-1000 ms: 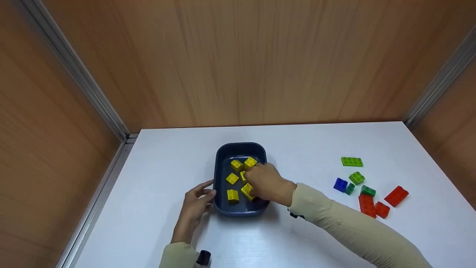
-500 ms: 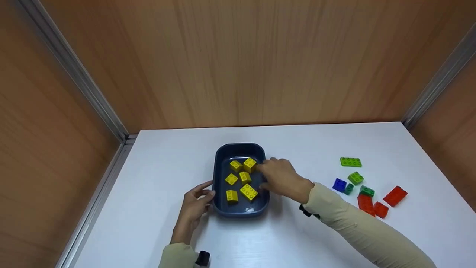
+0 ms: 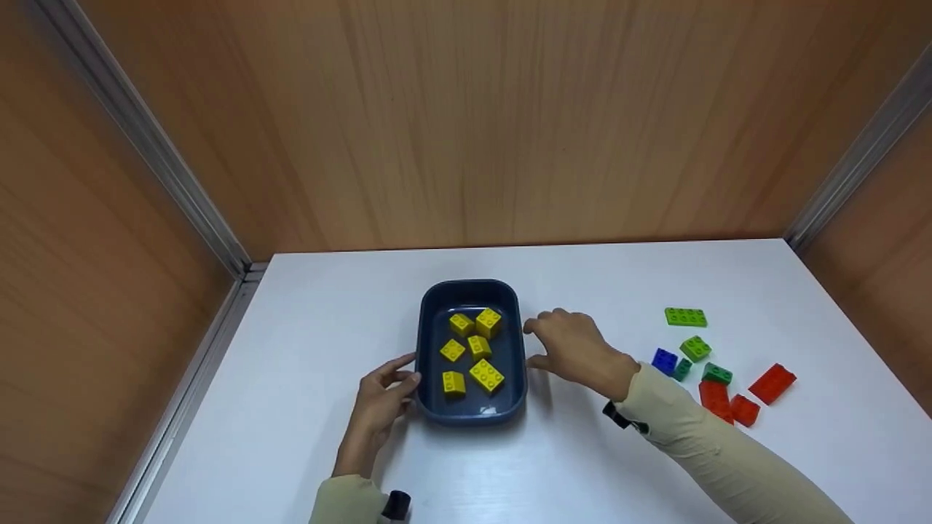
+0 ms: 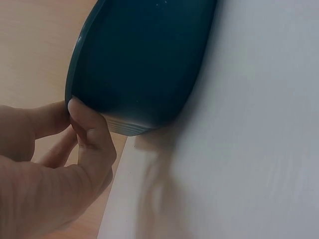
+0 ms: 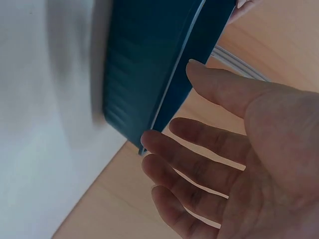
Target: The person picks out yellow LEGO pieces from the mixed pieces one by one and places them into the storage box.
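A dark blue tray (image 3: 472,291) stands lengthwise on the white table, with several yellow toy bricks (image 3: 486,375) spread over its floor. On its left side, my left hand (image 3: 383,397) holds the rim with thumb and fingertips; the left wrist view shows the thumb (image 4: 89,122) bent against the tray's outer wall. Just beyond the right rim is my right hand (image 3: 579,348), holding nothing. Its thumb and fingers are spread apart, and in the right wrist view the fingers (image 5: 194,169) overlap the tray's edge.
To the right lie loose bricks: a long light green brick (image 3: 685,316), a smaller light green one (image 3: 696,348), a blue one (image 3: 664,361), two dark green ones (image 3: 718,373) and several red ones (image 3: 772,383). Wooden panels (image 3: 510,131) rise behind and beside the table (image 3: 328,306).
My right hand has come out of the tray and moved right past the rim, its fingers spreading. The yellow bricks it covered now show. My left hand stays at the tray's left side.
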`<state>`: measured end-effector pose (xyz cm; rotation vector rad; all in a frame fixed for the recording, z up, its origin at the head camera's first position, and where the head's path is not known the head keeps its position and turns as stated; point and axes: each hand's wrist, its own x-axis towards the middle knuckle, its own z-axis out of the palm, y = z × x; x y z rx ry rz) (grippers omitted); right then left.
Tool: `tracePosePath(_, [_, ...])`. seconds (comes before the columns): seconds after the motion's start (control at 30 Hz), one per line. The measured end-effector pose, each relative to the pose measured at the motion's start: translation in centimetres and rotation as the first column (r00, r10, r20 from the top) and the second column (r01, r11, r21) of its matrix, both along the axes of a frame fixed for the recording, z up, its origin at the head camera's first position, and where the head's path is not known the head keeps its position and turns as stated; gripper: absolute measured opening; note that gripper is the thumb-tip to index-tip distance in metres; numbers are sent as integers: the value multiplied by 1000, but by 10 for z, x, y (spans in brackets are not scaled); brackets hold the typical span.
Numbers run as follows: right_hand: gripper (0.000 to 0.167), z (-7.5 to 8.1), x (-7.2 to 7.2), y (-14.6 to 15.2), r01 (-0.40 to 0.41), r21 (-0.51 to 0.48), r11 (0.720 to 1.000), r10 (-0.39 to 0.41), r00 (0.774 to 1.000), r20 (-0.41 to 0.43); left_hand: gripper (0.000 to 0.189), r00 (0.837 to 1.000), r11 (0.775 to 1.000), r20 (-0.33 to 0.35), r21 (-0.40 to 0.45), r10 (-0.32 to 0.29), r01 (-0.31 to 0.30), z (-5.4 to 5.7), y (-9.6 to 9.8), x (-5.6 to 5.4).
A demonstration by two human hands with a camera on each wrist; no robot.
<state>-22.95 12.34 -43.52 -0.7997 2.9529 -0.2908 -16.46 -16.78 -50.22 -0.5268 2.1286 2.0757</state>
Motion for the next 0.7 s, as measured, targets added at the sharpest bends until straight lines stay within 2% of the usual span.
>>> tracePosePath(0.13, [51,-3,-1,7,38,-20,999,-38,999,23,42,1000,1000,10,-8,3,-3,0,0,-2])
tracePosePath(0.3, [50,-11,0,16,64,-53,997,-65,998,-6,42,1000,1000,15,-31,-2,2,0,0,-2])
tracePosePath(0.7, [52,-31,3,32,180,-108,978,-182,983,-6,42,1000,999,11,-33,-10,10,0,-2,-3])
